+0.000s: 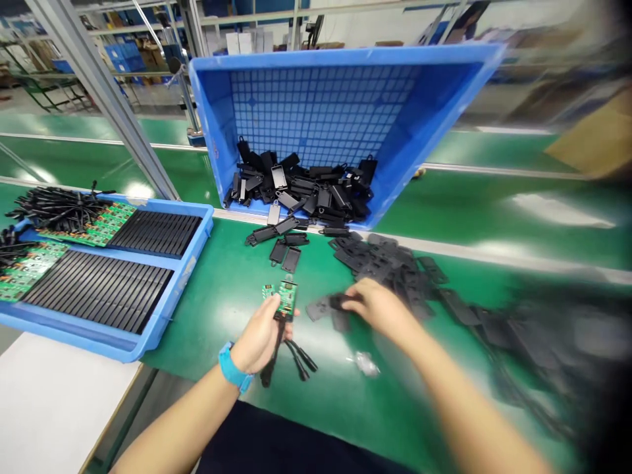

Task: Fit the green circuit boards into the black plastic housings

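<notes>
My left hand (259, 336), with a blue band on its wrist, is closed around a green circuit board (287, 297) seated in a black case. Black cables with plug ends (300, 361) hang below the fingers. A second small green board (268, 289) shows beside the thumb. To the right, my right hand (371, 304) pinches a black plastic cover (338, 301), slightly smeared by motion. Another flat black cover (318, 309) lies at its fingertips. Beyond this hand spreads a pile of black covers (395, 266).
A tilted blue bin (316, 59) holds many black cases (306, 187), some spilled onto the green table (222, 263). At left, a blue tray (185, 283) carries rows of black cases, boards and cables. A small clear plastic piece (366, 363) lies near the front. A metal post (106, 99) rises behind the tray.
</notes>
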A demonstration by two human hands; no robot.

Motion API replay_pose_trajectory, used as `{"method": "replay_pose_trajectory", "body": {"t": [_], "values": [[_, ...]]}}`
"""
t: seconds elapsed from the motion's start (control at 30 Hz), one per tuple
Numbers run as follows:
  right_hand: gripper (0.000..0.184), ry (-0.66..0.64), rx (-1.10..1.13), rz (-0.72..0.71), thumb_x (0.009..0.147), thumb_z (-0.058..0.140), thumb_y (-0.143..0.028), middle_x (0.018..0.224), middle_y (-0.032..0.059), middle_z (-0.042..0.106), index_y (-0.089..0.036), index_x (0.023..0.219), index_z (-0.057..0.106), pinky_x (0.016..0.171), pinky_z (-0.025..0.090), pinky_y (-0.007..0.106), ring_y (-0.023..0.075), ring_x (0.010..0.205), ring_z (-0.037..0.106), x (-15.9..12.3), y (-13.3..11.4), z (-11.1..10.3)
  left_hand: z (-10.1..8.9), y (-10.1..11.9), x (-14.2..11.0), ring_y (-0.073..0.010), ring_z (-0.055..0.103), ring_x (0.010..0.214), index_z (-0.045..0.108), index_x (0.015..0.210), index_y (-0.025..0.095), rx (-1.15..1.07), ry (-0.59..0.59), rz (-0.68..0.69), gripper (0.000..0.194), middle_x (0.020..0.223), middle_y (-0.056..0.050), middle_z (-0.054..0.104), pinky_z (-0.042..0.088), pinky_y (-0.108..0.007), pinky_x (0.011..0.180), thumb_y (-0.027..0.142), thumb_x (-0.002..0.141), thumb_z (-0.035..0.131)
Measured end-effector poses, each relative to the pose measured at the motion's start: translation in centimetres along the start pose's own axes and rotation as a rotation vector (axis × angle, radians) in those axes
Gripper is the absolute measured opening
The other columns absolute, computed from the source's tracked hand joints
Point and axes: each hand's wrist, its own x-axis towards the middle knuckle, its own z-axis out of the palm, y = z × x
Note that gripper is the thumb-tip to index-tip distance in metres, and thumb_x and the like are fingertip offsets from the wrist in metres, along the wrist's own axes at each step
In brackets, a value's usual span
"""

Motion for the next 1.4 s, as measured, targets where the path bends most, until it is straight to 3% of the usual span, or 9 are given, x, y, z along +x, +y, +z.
{"method": "replay_pose_trajectory", "body": {"t": [0.1, 0.27, 0.43, 0.67, 0.9, 1.07, 1.23, 1.33, 1.4], "values": [[0.015, 0.021, 0.046, 0.090, 0.064, 0.065, -0.034, 0.058, 0.0037, 0.061, -0.019, 0.060, 0.066, 0.054, 0.041, 0.032, 0.0185, 0.053, 0.054, -0.9, -2.4, 0.3, 0.3, -0.9, 0.2, -0.0087, 0.050, 0.056, 0.046, 0.091, 0.014, -0.048, -0.062, -0.004, 0.026, 0.081, -0.006, 0.058, 0.039, -0.023, 0.055, 0.038, 0.082, 0.044], [0.031, -0.038, 0.620, 0.415, 0.058, 0.070, -0.044, 0.046, 0.0019, 0.060, -0.014, 0.064, 0.064, 0.044, 0.041, 0.025, 0.0128, 0.041, 0.051, -3.3, -7.7, 2.8, 1.0, -1.6, -0.2, -0.0105, 0.050, 0.063, 0.049, 0.094, 0.016, 0.049, -0.069, 0.119, 0.023, 0.078, -0.003, 0.055, 0.038, -0.023, 0.059, 0.035, 0.084, 0.040], [0.031, -0.026, 0.751, 0.445, 0.057, 0.072, -0.042, 0.044, 0.0008, 0.059, -0.014, 0.062, 0.061, 0.042, 0.040, 0.022, 0.0101, 0.038, 0.049, -3.8, -9.0, 4.7, 1.4, -1.8, -0.9, -0.0131, 0.052, 0.074, 0.049, 0.106, 0.019, 0.252, -0.043, 0.197, 0.031, 0.087, -0.004, 0.056, 0.041, -0.025, 0.065, 0.039, 0.084, 0.041], [0.030, 0.023, 0.742, 0.379, 0.061, 0.070, -0.043, 0.046, -0.0017, 0.055, -0.016, 0.063, 0.058, 0.041, 0.040, 0.022, 0.0106, 0.041, 0.049, -4.1, -9.1, 4.8, 1.9, -1.9, -1.5, -0.0114, 0.051, 0.066, 0.045, 0.111, 0.019, 0.456, 0.005, 0.291, 0.034, 0.082, -0.003, 0.056, 0.041, -0.023, 0.060, 0.038, 0.083, 0.044], [0.025, 0.075, 0.879, 0.243, 0.063, 0.071, -0.036, 0.077, 0.0022, 0.060, -0.018, 0.069, 0.054, 0.061, 0.045, 0.025, 0.0141, 0.066, 0.055, -4.3, -8.3, 5.3, 1.9, -2.1, -1.7, -0.0094, 0.048, 0.053, 0.043, 0.119, 0.018, 0.545, 0.031, 0.316, 0.038, 0.061, 0.002, 0.052, 0.039, -0.020, 0.055, 0.037, 0.086, 0.039], [0.025, -0.162, 1.063, 0.286, 0.070, 0.065, -0.039, 0.067, 0.0004, 0.059, -0.016, 0.079, 0.061, 0.058, 0.043, 0.025, 0.0139, 0.061, 0.054, -4.3, -8.3, 4.9, 2.0, -2.6, -1.6, -0.0099, 0.048, 0.045, 0.035, 0.129, 0.019, 0.617, 0.013, 0.352, 0.047, 0.053, 0.003, 0.052, 0.040, -0.020, 0.049, 0.037, 0.086, 0.038], [0.032, -0.072, 1.045, 0.334, 0.071, 0.061, -0.045, 0.055, -0.0002, 0.053, -0.014, 0.064, 0.061, 0.049, 0.039, 0.024, 0.0120, 0.050, 0.048, -5.1, -8.2, 5.5, 2.3, -3.2, -1.7, -0.0100, 0.053, 0.043, 0.037, 0.129, 0.024, 0.776, 0.011, 0.394, 0.047, 0.064, 0.001, 0.061, 0.043, -0.020, 0.047, 0.038, 0.085, 0.039], [0.033, -0.004, 0.958, 0.379, 0.066, 0.064, -0.048, 0.062, 0.0034, 0.060, -0.015, 0.070, 0.064, 0.054, 0.042, 0.028, 0.0166, 0.057, 0.054, -6.0, -5.5, 3.0, 1.5, -1.6, 0.1, -0.0139, 0.059, 0.055, 0.047, 0.122, 0.024, 1.027, -0.105, 0.410, 0.045, 0.066, 0.000, 0.064, 0.046, -0.024, 0.057, 0.041, 0.081, 0.045], [0.036, 0.122, 0.721, 0.459, 0.061, 0.064, -0.052, 0.065, 0.0068, 0.064, -0.017, 0.067, 0.067, 0.054, 0.043, 0.032, 0.0208, 0.059, 0.057, -6.7, -1.9, -0.8, 0.4, 0.7, 2.7, -0.0185, 0.061, 0.070, 0.056, 0.114, 0.022, 1.182, 0.002, 0.494, 0.043, 0.079, -0.005, 0.066, 0.047, -0.029, 0.069, 0.043, 0.077, 0.050]]}}
